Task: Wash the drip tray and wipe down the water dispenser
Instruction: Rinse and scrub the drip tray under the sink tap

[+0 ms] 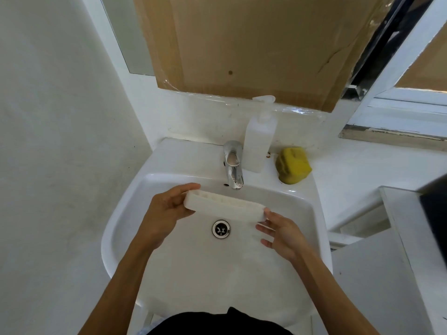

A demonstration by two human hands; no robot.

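Drip tray: one, white, long and shallow, ribbed top face visible. Held in the air over the basin of the sink, just below the tap spout, tilted so its right end sits lower than its left.

Two hands on it, one per end:
- left hand at 9 o'clock from the tray, fingers curled round the left end, thumb on the near edge. Gripping.
- right hand at 4 o'clock from the tray, fingers fairly straight and spread, fingertips against the right end and its underside. Supporting rather than clamping.

Both forearms bare, coming in from 6 o'clock.

Rest of the count:
- one tap, chrome, single lever, at 12 o'clock on the sink rim. I can't make out any running water.
- one drain, metal, in the basin floor, directly below the tray's middle.
- one pump bottle, white, standing just right of the tap, touching or nearly touching it; can't tell which.
- one sponge, yellow, on the rim at 1 o'clock, apart from the bottle.
- one cardboard sheet on the wall above the sink at 12 o'clock, edged with clear tape.
- one white window frame at 2 o'clock.
- one white counter at 3 o'clock, with a dark object on it cut off by the frame edge.
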